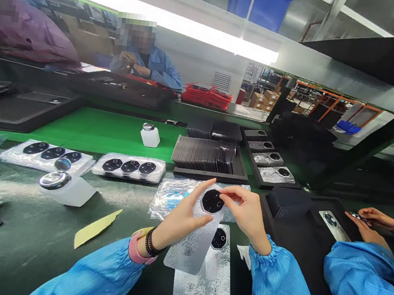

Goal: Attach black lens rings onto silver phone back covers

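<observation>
My left hand (179,219) grips a silvery phone back cover (188,249) by its edges, tilted above the bench. Near that cover's top end sits a black octagonal camera lens cover (212,201). The fingers of my right hand (246,211) are pinched together at the lens cover's right edge; whether it is stuck down or loose, I cannot tell. Beneath my hands lie two more silvery back covers (219,284), overlapping, and one shows a black lens cover (219,239) at its top. Clear plastic film (161,200) lies just beyond my left hand.
Plastic packs of lens covers (130,165) lie left, near a white pump bottle (76,192) and yellow paper (97,228). Behind are another bottle (150,137) and a tray (211,174) of upright dark sheets. A co-worker's hands (370,228) work at right.
</observation>
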`<state>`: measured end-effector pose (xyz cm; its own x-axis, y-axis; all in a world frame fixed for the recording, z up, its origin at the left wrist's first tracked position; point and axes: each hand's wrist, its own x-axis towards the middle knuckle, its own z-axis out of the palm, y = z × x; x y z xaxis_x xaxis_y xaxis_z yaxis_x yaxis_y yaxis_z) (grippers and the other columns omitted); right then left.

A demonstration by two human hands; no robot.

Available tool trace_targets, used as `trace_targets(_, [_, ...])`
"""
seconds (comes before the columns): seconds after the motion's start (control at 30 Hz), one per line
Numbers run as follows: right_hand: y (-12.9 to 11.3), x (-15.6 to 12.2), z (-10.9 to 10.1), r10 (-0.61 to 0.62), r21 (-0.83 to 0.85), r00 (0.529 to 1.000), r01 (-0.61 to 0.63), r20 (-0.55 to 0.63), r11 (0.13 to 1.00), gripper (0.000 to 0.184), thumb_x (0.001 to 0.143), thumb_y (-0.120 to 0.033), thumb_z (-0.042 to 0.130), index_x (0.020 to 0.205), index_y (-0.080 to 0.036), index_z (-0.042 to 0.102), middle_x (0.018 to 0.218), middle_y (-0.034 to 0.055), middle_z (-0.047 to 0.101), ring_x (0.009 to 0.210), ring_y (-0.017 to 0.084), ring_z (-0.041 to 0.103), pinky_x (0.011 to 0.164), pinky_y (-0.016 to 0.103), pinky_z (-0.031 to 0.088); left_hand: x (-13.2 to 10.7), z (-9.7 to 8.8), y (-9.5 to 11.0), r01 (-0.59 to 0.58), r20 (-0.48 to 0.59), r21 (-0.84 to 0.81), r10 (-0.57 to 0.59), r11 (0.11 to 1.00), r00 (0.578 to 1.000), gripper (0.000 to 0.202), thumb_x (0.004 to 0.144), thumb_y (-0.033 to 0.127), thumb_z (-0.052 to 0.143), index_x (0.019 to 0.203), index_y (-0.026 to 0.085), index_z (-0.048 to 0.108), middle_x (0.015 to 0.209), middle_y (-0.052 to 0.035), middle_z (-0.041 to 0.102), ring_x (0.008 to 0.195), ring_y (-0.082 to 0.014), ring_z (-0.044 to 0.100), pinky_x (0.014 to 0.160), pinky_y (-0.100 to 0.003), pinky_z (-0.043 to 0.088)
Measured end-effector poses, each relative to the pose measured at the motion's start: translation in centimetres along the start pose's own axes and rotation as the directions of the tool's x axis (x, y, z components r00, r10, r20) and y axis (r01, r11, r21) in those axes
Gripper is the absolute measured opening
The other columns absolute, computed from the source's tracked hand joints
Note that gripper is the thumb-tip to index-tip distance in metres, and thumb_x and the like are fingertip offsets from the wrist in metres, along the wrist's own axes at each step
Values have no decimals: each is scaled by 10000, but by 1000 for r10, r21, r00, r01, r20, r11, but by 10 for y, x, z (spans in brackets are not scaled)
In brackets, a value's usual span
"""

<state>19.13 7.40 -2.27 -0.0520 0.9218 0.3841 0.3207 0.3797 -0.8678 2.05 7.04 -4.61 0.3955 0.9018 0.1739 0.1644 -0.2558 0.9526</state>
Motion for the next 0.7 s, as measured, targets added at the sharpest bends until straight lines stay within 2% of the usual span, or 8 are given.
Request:
trace_targets(0.23, [-2,-2,2,-35,-39,999,35,-3,999,159,728,-146,607,743,-233,739,762,13,752,687,180,697,671,301,588,-1,0,2,4,-15,-5,-4,1000,1000,661,770,283,595,1396,244,383,1511,-45,378,1417,-268,272,1165,-441,253])
trace_targets(0.4, [-5,-3,2,-112,-95,994,111,-3,989,167,750,-131,593,754,-227,730,756,10,744,673,163,678,620,272,561,-2,0,4,-4,-21,20,5,1000,1000,610,804,291,562,1387,230,394,1507,-49,385,1413,-260,282,1164,-432,258])
trace_targets(0.53, [-7,-3,2,-171,-130,985,169,0,977,149,768,-127,596,762,-215,716,729,6,717,651,144,643,543,237,512,-4,-1,5,-16,-26,28,17,999,1000,602,807,291,563,1383,224,401,1503,-54,391,1406,-256,300,1162,-421,267])
trace_targets(0.7, [-8,-4,1,-227,-203,974,223,6,953,140,799,-120,602,774,-215,702,714,-2,676,619,131,565,546,242,479,-7,-2,8,-46,-19,27,46,999,999,586,817,276,561,1382,230,410,1492,-49,407,1398,-250,320,1163,-409,271])
